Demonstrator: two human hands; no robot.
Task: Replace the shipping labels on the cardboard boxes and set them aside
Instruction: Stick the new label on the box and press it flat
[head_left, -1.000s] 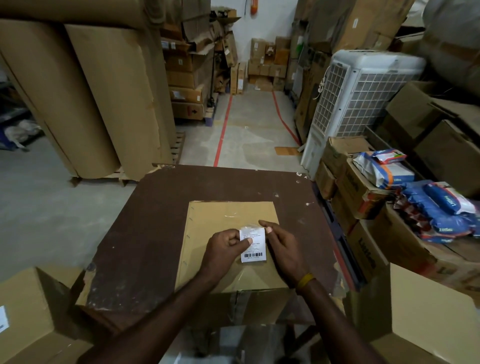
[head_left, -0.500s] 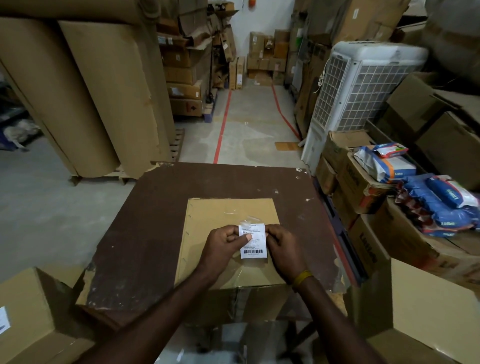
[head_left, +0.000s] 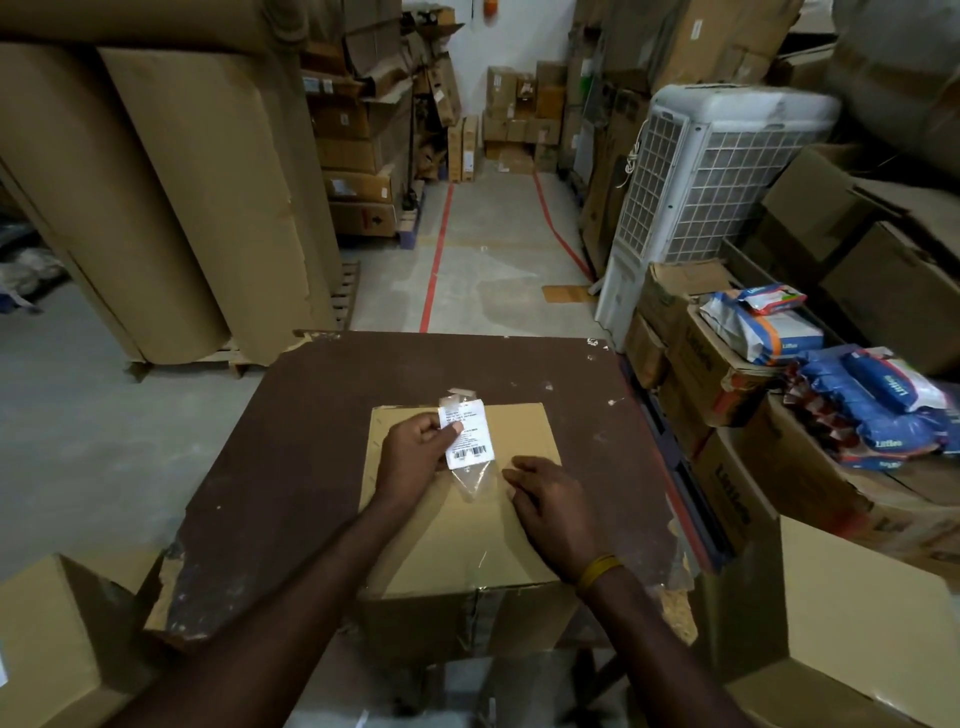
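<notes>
Cardboard box (head_left: 457, 540) sits on the brown table (head_left: 291, 467), at the near edge, its front face overhanging toward the person. White shipping label (head_left: 465, 432) is above the box top near the far edge, long axis running far to near with a slight tilt, barcode at the near end, print lines toward the far end. Clear film or tape (head_left: 471, 480) trails off its near end down to the box top; more film shows past its far end. Left hand (head_left: 415, 451) reaches in from the near-left, fingers curled, thumb pinching the label's left edge. Right hand (head_left: 550, 512) lies palm down on the box top just right of the label, fingers loosely bent, gripping nothing; yellow band (head_left: 600, 568) at the wrist. Print on the label too small to read. Left fingertips hidden behind the label. Box's lower part lost in shadow below the table edge.
</notes>
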